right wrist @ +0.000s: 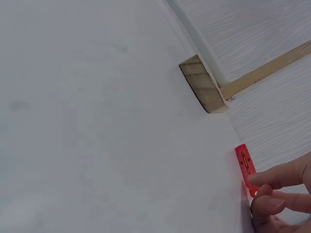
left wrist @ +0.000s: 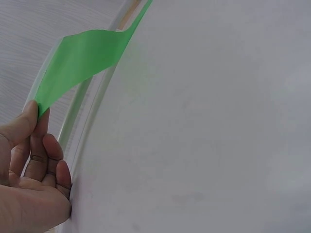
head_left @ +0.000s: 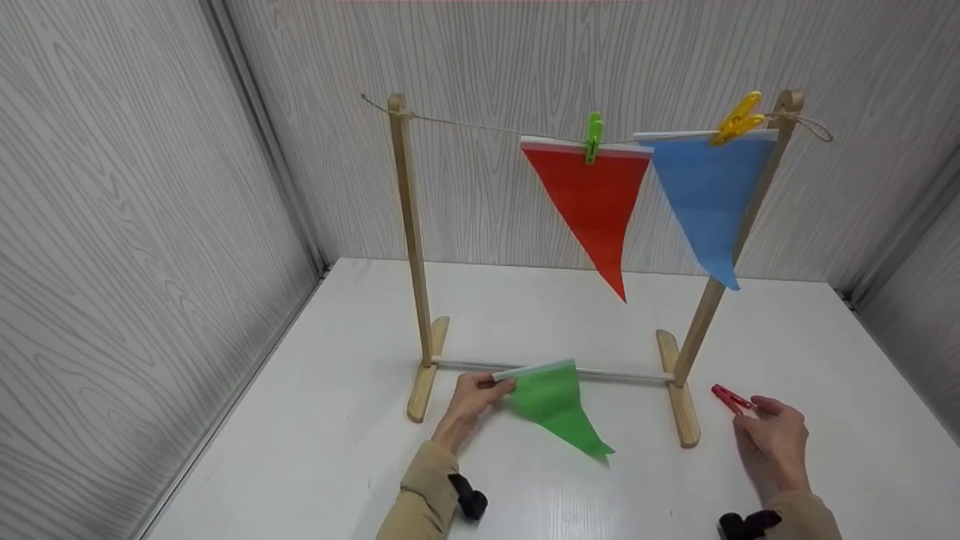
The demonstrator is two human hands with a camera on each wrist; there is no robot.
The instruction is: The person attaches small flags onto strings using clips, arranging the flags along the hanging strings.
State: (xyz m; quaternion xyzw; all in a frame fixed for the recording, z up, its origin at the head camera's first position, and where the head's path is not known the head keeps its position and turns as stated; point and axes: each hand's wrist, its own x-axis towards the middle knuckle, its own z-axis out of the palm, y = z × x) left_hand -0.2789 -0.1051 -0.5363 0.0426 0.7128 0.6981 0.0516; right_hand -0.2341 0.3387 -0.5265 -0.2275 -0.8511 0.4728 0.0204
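no writing or label shows on anything here. my left hand [head_left: 474, 396] pinches the top corner of the green pennant [head_left: 556, 405], which lies on the white surface [head_left: 525, 315] against the white crossbar [head_left: 622, 373] of the wooden stand [head_left: 411, 225]. my right hand [head_left: 772, 435] rests on the surface, its fingertips [right wrist: 272, 180] closing on the red clothespin [head_left: 729, 398] just right of the stand's foot [head_left: 681, 409]. overhead, a string [head_left: 465, 124] carries a red pennant [head_left: 592, 202] under a green clothespin [head_left: 594, 136] and a blue pennant [head_left: 709, 202] under a yellow clothespin [head_left: 739, 118].
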